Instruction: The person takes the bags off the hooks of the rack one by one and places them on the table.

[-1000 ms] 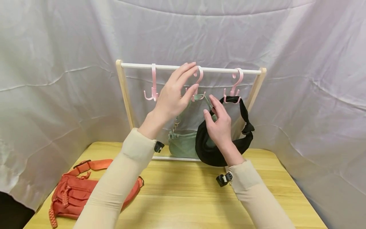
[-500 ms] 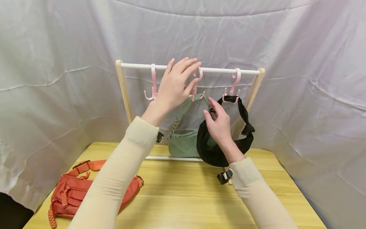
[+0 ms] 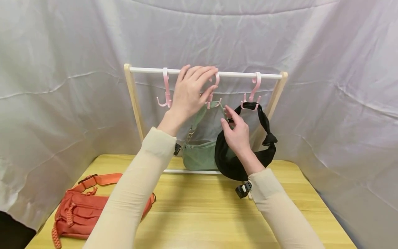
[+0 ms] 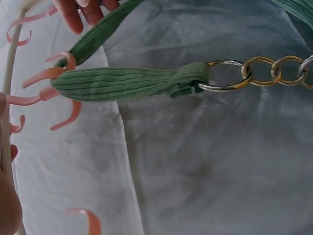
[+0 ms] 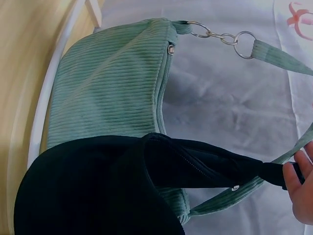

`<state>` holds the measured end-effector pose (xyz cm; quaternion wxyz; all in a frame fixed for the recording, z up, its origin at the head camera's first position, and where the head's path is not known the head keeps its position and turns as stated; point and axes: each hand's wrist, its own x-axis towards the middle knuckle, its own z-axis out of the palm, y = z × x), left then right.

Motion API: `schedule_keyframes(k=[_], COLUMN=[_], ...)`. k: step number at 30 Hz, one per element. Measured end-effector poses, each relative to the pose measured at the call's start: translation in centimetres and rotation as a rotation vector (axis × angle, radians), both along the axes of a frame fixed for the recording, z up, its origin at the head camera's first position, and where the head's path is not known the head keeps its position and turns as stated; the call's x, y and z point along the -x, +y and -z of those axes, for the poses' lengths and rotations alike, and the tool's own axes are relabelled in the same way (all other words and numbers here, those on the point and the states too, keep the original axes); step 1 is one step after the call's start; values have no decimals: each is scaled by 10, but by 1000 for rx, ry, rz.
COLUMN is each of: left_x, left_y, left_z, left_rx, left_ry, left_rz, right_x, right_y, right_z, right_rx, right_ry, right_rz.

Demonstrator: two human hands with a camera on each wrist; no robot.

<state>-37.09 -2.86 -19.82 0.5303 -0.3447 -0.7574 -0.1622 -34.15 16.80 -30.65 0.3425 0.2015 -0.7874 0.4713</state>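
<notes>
At the rack's white rail (image 3: 146,70), my left hand (image 3: 188,91) bends its fingers over the top, beside the middle pink hook (image 4: 63,110). From that hook hangs a green corduroy shoulder bag (image 5: 112,88) by its ribbed strap (image 4: 117,84), which ends in gold chain links (image 4: 264,71). My right hand (image 3: 237,135) reaches in front of the bags with loosely extended fingers, close to the green strap and the black strap. Whether those fingertips touch a strap cannot be made out. A black shoulder bag (image 3: 230,169) hangs from the right pink hook (image 3: 255,88), partly covering the green one.
The left pink hook (image 3: 167,88) carries no bag. An orange-red waist bag (image 3: 81,211) lies on the left of the wooden table (image 3: 192,214), partly behind my left sleeve. Wooden posts (image 3: 134,100) support the rail. A grey curtain (image 3: 199,38) surrounds the table.
My left hand has risen slightly and bent its fingers down over the rail, having been straighter-fingered before. The right hand has barely moved. The bags still hang on the same hooks.
</notes>
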Motion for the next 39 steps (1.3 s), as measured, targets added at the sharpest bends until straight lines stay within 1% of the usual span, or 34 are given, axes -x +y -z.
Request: schedule_keyframes(k=[3, 6, 10, 14, 20, 27, 32, 39], left_x=[1, 2, 2, 2, 3, 2, 3, 3], left_y=[0, 1, 5, 7, 8, 13, 17, 17], left_z=[0, 1, 2, 2, 4, 2, 2, 2], left_rx=[-16, -39, -62, -69, -79, -81, -77, -76], left_ry=[43, 72, 86, 76, 54, 49, 44, 33], left_rz=[19, 48, 85, 94, 87, 97, 98, 86], right_x=[1, 0, 0, -2, -4, -3, -3, -4], right_y=[-1, -2, -3, -4, -7, -4, 0, 1], right_z=[1, 1, 3, 5, 5, 0, -2, -6], right_rx=[-15, -23, -9, 14, 34, 52, 68, 75], right_ry=[39, 95, 171, 215, 241, 284, 288, 287], right_rz=[17, 43, 71, 81, 79, 93, 104, 129])
